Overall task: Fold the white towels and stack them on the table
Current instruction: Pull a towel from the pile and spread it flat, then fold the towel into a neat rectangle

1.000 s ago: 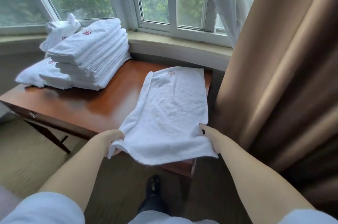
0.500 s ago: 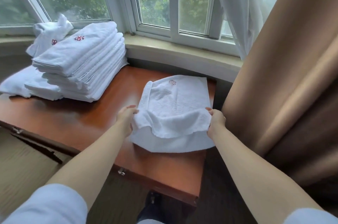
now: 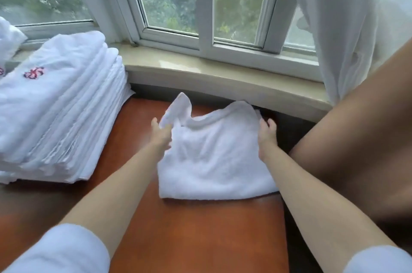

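A white towel (image 3: 214, 156) lies folded over on the reddish wooden table (image 3: 200, 234), its doubled edge nearest me. My left hand (image 3: 161, 135) pinches the towel's far left corner, which stands up a little. At the far right corner my right hand (image 3: 267, 134) holds the towel's edge close to the window sill. A tall stack of folded white towels (image 3: 60, 105) with a red embroidered mark sits on the table's left side.
A beige window sill (image 3: 223, 78) runs just behind the table under a white-framed window. A sheer white curtain (image 3: 334, 27) and a heavy tan curtain (image 3: 367, 150) hang at the right. More white towels (image 3: 9, 38) lie at the far left.
Both hands carried the towel's near edge from off the table's front up and over to the far edge, doubling the towel. My view moved closer to the window.
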Demonstrator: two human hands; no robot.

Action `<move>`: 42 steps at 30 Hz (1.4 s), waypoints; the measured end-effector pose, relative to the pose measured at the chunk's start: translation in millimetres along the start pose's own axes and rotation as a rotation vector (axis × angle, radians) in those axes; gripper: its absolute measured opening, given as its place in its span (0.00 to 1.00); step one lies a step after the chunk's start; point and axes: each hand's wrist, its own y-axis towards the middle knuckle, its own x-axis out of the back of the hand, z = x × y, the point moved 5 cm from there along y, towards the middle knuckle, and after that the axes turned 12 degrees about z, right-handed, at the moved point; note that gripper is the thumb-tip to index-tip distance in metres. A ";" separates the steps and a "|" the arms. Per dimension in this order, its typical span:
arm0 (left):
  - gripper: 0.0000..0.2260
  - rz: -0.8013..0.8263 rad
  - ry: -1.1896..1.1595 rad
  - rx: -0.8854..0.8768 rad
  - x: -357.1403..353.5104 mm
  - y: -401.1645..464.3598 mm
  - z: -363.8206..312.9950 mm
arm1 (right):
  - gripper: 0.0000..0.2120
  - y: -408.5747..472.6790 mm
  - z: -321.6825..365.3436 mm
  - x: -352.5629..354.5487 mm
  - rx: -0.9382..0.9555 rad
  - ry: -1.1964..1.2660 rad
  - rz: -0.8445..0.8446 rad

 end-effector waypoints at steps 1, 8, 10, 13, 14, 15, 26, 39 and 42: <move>0.32 -0.098 0.121 0.018 0.7 2.4 19.8 | 0.26 -1.2 -20.8 6.7 -0.013 -0.236 -0.046; 0.19 -0.269 0.212 0.285 9.1 -12.1 108.6 | 0.29 -21.8 -103.5 67.5 -0.271 -0.869 -0.244; 0.10 -0.174 0.082 0.206 2.8 -21.2 111.3 | 0.25 -26.5 -105.5 75.5 -0.243 -0.822 -0.269; 0.04 -0.092 -0.011 0.087 -0.9 -42.1 116.9 | 0.19 -36.7 -108.4 88.3 -0.214 -0.789 -0.235; 0.04 -0.085 -0.002 0.055 -1.3 -51.0 119.8 | 0.16 -41.1 -110.1 92.6 -0.213 -0.757 -0.221; 0.05 -0.090 0.025 0.031 -1.0 -60.0 122.8 | 0.13 -46.5 -111.7 95.6 -0.204 -0.711 -0.203; 0.12 -0.065 0.617 -0.251 -24.3 -156.1 103.3 | 0.09 -106.0 -104.2 120.4 -0.087 -0.449 -0.015; 0.28 0.070 -0.158 -0.068 -47.5 -242.3 152.0 | 0.11 -173.7 -130.2 176.3 -0.105 -0.255 0.111; 0.26 0.107 -0.111 -0.127 -54.2 -255.6 136.7 | 0.14 -185.2 -124.4 177.8 -0.199 -0.054 0.106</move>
